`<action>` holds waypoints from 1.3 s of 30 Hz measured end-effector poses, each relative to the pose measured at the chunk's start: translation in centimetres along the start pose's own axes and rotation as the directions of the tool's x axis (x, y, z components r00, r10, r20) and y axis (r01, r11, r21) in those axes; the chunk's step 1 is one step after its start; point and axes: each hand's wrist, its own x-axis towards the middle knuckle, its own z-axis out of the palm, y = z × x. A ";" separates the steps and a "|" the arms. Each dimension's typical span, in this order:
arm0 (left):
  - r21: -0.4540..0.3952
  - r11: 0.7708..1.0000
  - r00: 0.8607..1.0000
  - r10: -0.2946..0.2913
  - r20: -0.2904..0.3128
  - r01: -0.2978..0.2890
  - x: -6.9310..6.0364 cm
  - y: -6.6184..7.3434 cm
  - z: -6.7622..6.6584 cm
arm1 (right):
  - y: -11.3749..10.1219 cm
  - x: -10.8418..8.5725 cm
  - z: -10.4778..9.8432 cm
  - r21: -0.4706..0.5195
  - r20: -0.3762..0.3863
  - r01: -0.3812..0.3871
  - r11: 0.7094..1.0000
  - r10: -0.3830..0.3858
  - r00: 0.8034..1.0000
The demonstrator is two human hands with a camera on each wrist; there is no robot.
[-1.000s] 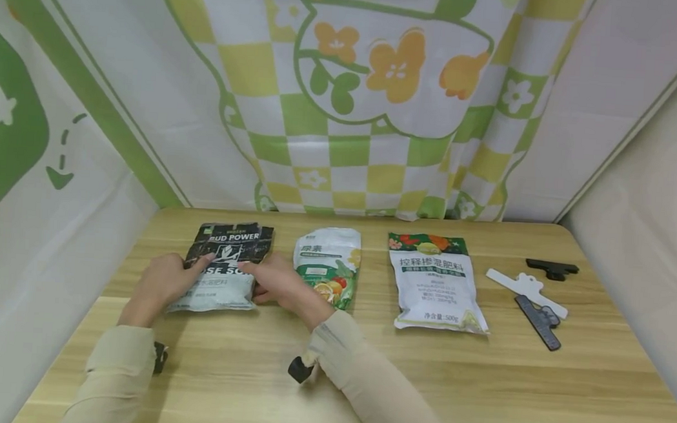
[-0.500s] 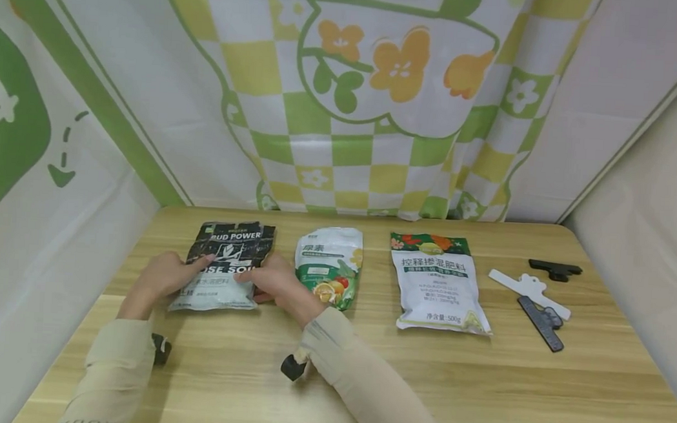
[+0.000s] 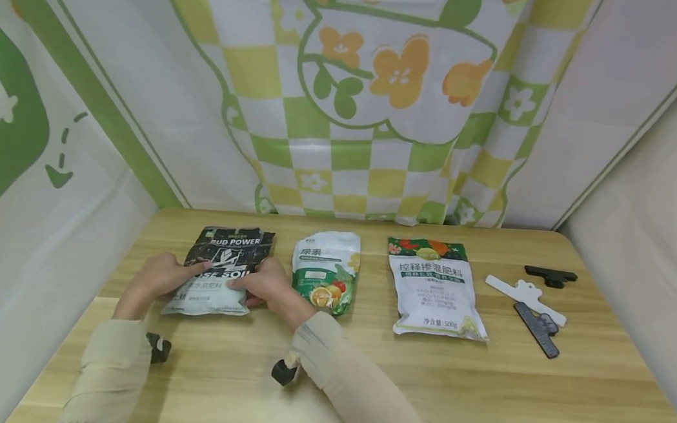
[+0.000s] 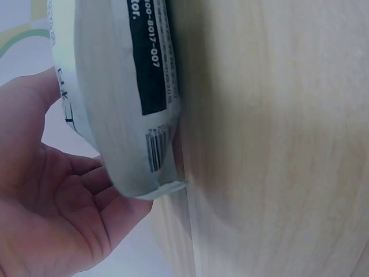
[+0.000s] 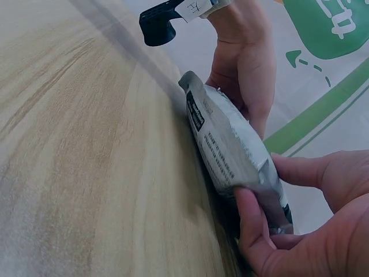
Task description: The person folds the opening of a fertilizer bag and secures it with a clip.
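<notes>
A black-and-pale printed bag of fertilizer [image 3: 219, 295] lies at the table's left, its front up. The left hand [image 3: 156, 281] grips its left side, thumb on the front and fingers reaching underneath, as the left wrist view shows of the hand [image 4: 63, 196]. On the opposite side, the right hand [image 3: 270, 288] holds the bag with its thumb on top. In the right wrist view that hand [image 5: 311, 219] has its fingers under the bag [image 5: 230, 138], whose near edge is slightly off the table. Most fingertips of the left hand are hidden.
A white-green pouch [image 3: 324, 269] lies just right of the right hand. Farther right is a white fertilizer bag [image 3: 435, 295]. Beyond it are a black clip [image 3: 551, 275], a white clip [image 3: 522, 292] and a dark grey clip [image 3: 536, 328]. A patterned curtain [image 3: 347, 167] hangs behind the table.
The right hand has shifted a little left, and the bag's lower edge has moved slightly left and toward the person. Both hands have kept hold of it throughout.
</notes>
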 end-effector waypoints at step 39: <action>-0.167 0.986 0.999 0.033 0.028 -0.028 -1.7 1.5 0.3 | -1.0 -1.7 -1.6 -0.029 0.107 0.086 0.996 -0.083 0.991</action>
